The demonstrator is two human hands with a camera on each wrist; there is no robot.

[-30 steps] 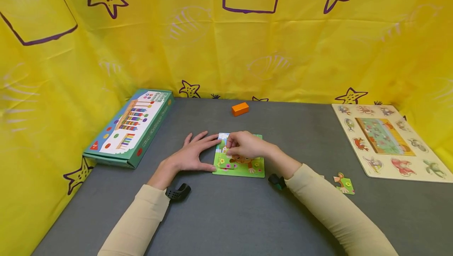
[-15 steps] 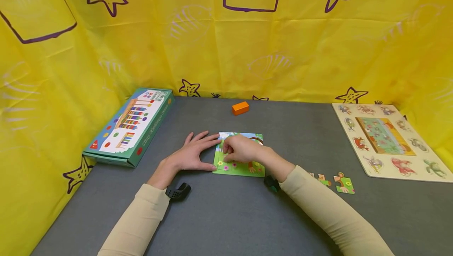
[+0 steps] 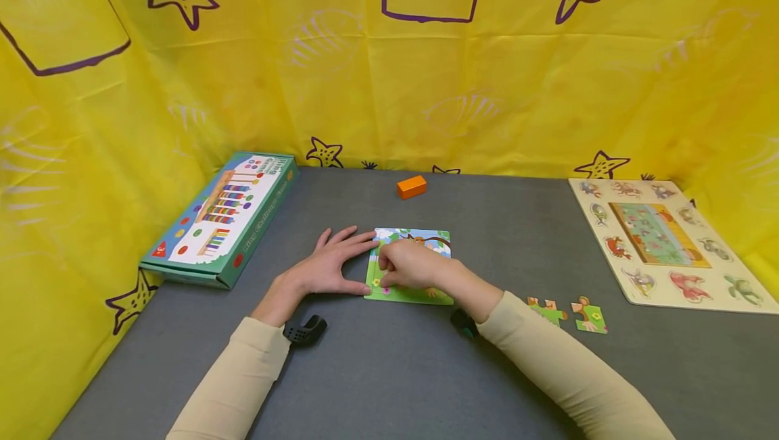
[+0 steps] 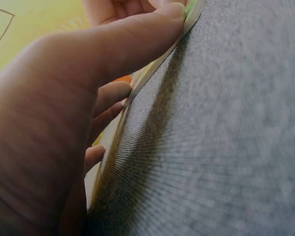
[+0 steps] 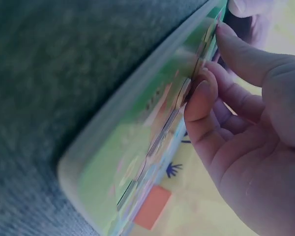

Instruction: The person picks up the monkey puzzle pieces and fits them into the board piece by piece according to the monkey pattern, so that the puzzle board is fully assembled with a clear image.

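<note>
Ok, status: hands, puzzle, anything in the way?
Left hand touching puzzle board. Right hand curled, touching it. Two loose pieces aside; nothing visibly blocking.

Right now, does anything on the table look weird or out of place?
Nothing looks spilled or broken. Two loose puzzle pieces stand out: they lie on the table beside the right sleeve, away from the puzzle board they seem to match.

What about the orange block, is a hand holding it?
No, the orange block lies on the gray table, while the left hand and right hand are at the puzzle board.
</note>
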